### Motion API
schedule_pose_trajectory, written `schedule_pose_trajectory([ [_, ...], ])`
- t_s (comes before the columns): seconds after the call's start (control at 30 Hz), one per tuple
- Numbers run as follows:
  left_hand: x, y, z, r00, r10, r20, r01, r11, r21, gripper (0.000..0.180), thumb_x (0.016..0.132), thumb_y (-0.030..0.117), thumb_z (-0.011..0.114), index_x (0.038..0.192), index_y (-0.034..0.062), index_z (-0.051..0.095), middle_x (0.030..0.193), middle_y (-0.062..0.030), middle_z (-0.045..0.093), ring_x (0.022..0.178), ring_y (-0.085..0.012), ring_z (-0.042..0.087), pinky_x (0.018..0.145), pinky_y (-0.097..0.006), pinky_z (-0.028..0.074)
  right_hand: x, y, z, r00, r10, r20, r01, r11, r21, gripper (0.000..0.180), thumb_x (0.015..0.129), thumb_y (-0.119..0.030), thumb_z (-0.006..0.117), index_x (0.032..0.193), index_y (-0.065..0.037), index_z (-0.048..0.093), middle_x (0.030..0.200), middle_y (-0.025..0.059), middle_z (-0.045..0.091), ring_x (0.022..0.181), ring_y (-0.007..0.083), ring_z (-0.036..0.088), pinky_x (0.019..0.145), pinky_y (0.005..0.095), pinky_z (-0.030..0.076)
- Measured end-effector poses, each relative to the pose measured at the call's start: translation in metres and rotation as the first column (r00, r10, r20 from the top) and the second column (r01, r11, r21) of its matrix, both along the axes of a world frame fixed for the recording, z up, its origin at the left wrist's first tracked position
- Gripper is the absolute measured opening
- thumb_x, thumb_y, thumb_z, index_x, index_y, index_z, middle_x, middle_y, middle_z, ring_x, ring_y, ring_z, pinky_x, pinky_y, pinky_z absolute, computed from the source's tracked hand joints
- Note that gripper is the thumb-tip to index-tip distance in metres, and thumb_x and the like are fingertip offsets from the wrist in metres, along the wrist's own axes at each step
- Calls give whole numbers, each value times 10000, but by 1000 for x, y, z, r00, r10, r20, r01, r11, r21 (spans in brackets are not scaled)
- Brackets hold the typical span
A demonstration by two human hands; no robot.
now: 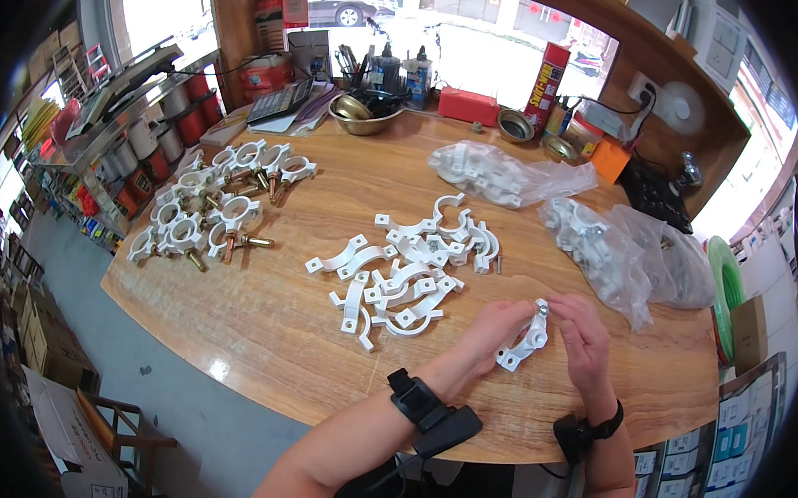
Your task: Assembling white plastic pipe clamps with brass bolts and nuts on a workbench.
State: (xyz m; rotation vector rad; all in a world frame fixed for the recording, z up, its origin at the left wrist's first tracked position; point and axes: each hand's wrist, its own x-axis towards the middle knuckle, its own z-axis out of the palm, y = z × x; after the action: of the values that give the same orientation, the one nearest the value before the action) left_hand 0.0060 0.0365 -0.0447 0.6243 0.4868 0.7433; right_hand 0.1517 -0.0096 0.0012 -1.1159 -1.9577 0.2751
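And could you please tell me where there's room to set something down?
Bare tabletop lies between the ring clamps and the loose white brackets, and along the front-left edge. It's crowded around the plastic bags and metal bowl.

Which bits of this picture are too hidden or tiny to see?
In the head view:
Left hand: palm hidden by its own back.
Right hand: whether it touches the white clamp is too small to tell.
Far plastic bag: cloudy folds blur the number of white pieces.
Car: roof cut off by the top edge.

left hand (488, 334): curled, gripping | right hand (584, 337): palm inward, fingers bent | forearms (349, 438): angled inward
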Motion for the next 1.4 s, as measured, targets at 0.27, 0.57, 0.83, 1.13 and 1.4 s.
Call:
schedule_pose_trajectory([
  [0.27, 0, -3, 1, 998, -43, -56, 43, 999, -10, 153, 811, 192, 496, 832, 46, 537, 709, -21, 559, 573, -101, 536, 469, -222, 436, 5, 7, -6, 996, 25, 82, -27, 999, 30, 208, 712, 46, 513, 915, 17, 550, 985, 133, 555, 923, 284, 501, 816, 345, 377],
  [0.57, -2, -2, 1, 995, -104, -6, 103, 994, -40, 172, 817, 199, 491, 845, 38, 544, 709, -28, 564, 575, -103, 540, 466, -231, 448, 10, 7, -4, 1000, -7, 5, 8, 999, -51, 186, 674, 40, 568, 856, -1, 565, 956, 129, 567, 903, 276, 512, 791, 340, 393],
  [0.83, -2, -3, -1, 995, -97, -21, 96, 995, -32, 178, 819, 209, 492, 851, 42, 544, 711, -29, 567, 576, -104, 544, 470, -226, 453, 10, 10, -2, 991, 102, 84, -101, 995, -23, 165, 688, 25, 562, 850, -4, 550, 919, 109, 571, 881, 268, 511, 785, 333, 391],
  [1.13, 0, -3, 1, 993, -118, 14, 118, 992, -52, 193, 825, 225, 499, 834, 36, 538, 699, -45, 566, 573, -123, 552, 459, -234, 447, 12, 10, -4, 994, 109, 31, -107, 992, -66, 162, 701, 8, 557, 860, -16, 535, 916, 100, 578, 881, 259, 513, 783, 334, 387],
  [1.4, -3, -3, 4, 988, -150, -27, 149, 988, -27, 202, 831, 226, 504, 878, 32, 537, 729, -35, 569, 605, -112, 558, 498, -228, 472, 12, 10, -4, 995, 53, 80, -55, 998, 19, 138, 687, 0, 573, 815, -27, 529, 915, 84, 583, 860, 250, 522, 746, 329, 391],
])
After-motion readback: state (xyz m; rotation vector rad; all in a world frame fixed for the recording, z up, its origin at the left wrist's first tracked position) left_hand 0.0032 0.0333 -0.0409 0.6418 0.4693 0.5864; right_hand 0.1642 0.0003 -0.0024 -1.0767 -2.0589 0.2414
